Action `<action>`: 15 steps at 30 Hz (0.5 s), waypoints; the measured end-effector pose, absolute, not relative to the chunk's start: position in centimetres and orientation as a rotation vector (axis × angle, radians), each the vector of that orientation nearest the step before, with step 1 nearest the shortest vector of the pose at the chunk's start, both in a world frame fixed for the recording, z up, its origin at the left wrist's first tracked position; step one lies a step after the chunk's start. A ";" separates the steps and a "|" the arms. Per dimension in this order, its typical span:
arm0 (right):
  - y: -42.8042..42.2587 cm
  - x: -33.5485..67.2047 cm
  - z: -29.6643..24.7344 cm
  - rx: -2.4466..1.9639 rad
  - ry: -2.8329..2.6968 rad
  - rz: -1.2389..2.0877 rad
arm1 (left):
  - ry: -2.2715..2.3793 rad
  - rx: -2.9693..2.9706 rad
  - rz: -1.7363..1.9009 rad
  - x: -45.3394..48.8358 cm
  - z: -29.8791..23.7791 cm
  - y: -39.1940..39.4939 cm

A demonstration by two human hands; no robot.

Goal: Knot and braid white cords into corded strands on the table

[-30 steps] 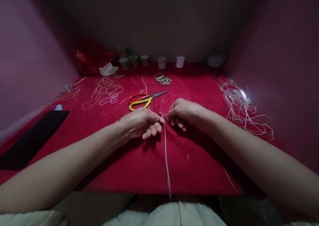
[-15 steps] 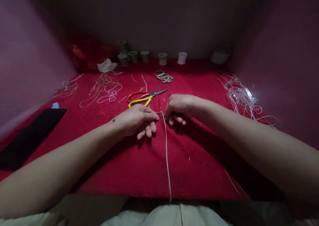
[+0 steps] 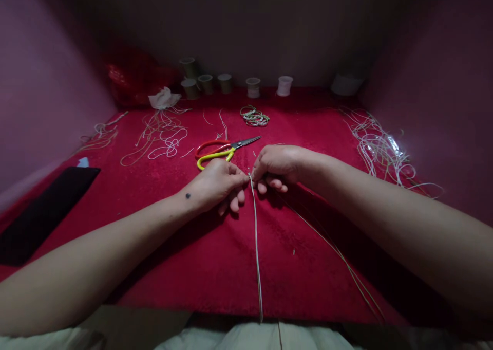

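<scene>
Two pale cords (image 3: 257,247) run from a small knot between my hands straight down to the table's front edge. My left hand (image 3: 227,185) pinches the cord at the knot from the left, thumb and forefinger together, other fingers curled. From the right, my right hand (image 3: 275,167) grips the cord close beside the knot, its fingertips partly hidden. Further thin cords (image 3: 342,257) trail from under my right hand toward the front right. Just beyond my left hand lie scissors (image 3: 227,150) with one red and one yellow handle, blades pointing right.
A bundle of knotted green and white cord (image 3: 254,116) lies behind the scissors. Loose cords spread at left (image 3: 165,134) and right (image 3: 385,152). Several thread spools (image 3: 253,88) line the back. A black flat object (image 3: 50,211) rests at left on the red cloth (image 3: 185,273).
My left fingers have closed in to the right, up against the knot, and the small loop there no longer shows. My right hand has barely moved. The view has shifted slightly.
</scene>
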State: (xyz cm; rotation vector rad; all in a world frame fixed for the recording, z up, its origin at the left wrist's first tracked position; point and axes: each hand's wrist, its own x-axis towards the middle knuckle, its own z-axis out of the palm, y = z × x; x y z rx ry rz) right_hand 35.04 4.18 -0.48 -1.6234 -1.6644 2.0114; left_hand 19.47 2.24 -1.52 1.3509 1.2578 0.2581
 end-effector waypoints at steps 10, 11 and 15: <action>3.8 35.5 -1.0 -1.527 -1.655 1.988 | 1.269 1.394 0.282 19.4 -1.9 2.3; 3.8 35.6 -1.1 -1.519 -1.664 1.981 | 1.275 1.401 0.279 19.5 -1.9 2.3; 3.7 36.0 -1.3 -1.533 -1.695 1.961 | 1.299 1.409 0.281 19.5 -2.0 2.2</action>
